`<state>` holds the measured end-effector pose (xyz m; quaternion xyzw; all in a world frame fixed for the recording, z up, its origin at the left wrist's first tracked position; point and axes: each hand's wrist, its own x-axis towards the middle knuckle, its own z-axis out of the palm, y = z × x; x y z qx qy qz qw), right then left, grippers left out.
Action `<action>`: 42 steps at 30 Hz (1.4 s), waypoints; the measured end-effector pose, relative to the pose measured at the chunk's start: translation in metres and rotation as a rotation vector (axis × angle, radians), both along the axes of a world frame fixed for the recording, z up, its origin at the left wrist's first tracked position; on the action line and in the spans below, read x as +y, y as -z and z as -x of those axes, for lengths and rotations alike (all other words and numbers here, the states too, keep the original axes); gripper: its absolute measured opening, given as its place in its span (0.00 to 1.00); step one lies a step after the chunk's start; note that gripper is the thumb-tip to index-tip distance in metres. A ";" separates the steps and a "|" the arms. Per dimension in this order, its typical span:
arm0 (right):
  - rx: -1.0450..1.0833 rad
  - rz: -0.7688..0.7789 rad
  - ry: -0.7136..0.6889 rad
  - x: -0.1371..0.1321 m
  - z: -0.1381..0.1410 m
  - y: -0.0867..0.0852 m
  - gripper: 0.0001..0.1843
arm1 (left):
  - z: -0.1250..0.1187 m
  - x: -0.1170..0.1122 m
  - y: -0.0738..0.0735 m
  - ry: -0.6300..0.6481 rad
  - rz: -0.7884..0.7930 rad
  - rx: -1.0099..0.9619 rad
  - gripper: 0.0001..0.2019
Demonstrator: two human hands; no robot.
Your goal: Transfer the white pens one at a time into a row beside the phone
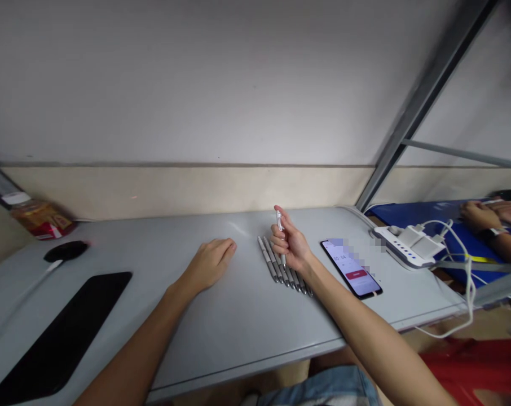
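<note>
My right hand (293,242) is closed around a pen (280,220) with a white upper end. The pen stands upright in the fist, thumb beside its top, and its tip shows below the fingers. Under and beside this hand lies a row of several grey pens (269,260), side by side on the grey desk (234,332); the hand and forearm cover part of the row. To the left of the pens, my left hand (213,260) rests on the desk, palm down, fingers together and curled in. Nothing shows in it.
Right of the pens lies a lit phone (352,268), then a power strip (408,245) with chargers and white cables. At left are a black mat (65,332), a round black pad (67,251) and a drink bottle (42,217). Another person's hands (486,220) rest beyond the metal post.
</note>
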<state>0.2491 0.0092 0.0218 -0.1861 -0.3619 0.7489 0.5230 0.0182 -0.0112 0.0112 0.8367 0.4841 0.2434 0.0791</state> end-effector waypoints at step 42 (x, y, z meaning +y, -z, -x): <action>-1.741 -0.955 0.341 -0.006 0.003 0.013 0.28 | -0.001 -0.004 -0.002 -0.038 0.011 0.062 0.18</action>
